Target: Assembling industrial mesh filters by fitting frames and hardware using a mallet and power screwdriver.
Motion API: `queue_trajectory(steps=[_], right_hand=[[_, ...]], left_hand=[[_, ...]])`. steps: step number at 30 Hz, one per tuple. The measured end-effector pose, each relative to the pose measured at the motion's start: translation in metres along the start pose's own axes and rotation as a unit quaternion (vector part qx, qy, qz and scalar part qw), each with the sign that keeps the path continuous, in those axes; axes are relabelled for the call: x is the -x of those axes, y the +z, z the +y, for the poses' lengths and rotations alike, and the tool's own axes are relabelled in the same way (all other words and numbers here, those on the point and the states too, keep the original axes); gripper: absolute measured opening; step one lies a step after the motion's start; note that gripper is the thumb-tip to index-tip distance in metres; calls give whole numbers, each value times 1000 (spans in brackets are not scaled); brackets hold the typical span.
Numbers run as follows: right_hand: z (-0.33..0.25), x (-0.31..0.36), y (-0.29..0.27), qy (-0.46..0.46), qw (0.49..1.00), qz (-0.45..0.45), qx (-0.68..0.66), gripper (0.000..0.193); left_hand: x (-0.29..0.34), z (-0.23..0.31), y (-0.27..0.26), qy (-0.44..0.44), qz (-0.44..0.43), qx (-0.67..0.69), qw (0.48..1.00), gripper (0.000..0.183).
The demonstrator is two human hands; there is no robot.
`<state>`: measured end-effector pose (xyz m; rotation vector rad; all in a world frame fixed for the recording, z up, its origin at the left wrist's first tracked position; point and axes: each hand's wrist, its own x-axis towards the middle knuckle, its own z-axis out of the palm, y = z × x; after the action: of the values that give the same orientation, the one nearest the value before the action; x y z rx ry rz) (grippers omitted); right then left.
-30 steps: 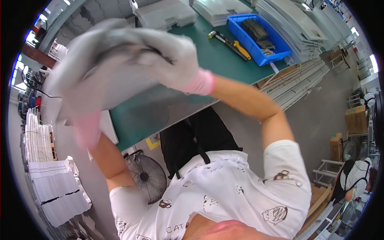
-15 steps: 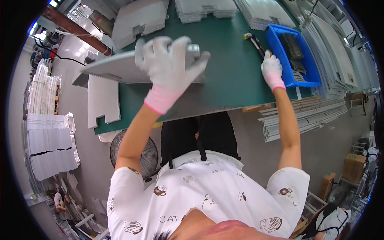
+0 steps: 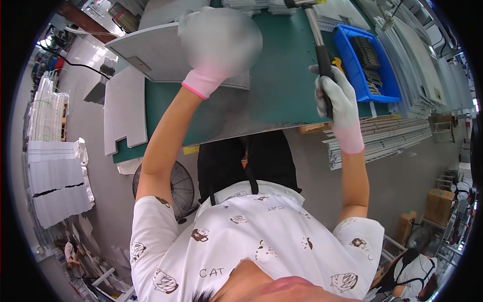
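Hammer (image 3: 320,53) in right hand (image 3: 339,95): clasped it by its black handle (image 3: 326,70) over green table (image 3: 282,70), beside blue bin (image 3: 383,98). Farther out, had left hand (image 3: 221,40) at tilted grey panel (image 3: 161,55), too blurred to tell whether spread or pinching.

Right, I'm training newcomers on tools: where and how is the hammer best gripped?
Probably by its dark handle, from the near side, where the right hand holds it: the long grip points toward the person, with the hammer head farthest away.
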<state>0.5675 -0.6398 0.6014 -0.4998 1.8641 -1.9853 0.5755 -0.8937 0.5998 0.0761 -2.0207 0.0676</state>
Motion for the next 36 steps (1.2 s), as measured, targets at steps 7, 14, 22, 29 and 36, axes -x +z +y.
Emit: queue_trajectory(steps=[7,14,22,29,36], right_hand=[[-50,5,-7,-34,945,-10,326,29],[-125,3,-1,-116,820,-75,555,26],[-131,-7,0,-153,777,-65,607,22],[-119,-7,3,-105,768,-117,620,22],[-46,-26,-33,123,940,6,318,26]], left_hand=[[-1,4,-7,29,9,16,999,29],[5,-6,8,42,72,43,996,33],[3,1,5,15,41,48,998,32],[7,0,-3,26,45,45,998,31],[78,7,-58,-51,-87,110,989,31]])
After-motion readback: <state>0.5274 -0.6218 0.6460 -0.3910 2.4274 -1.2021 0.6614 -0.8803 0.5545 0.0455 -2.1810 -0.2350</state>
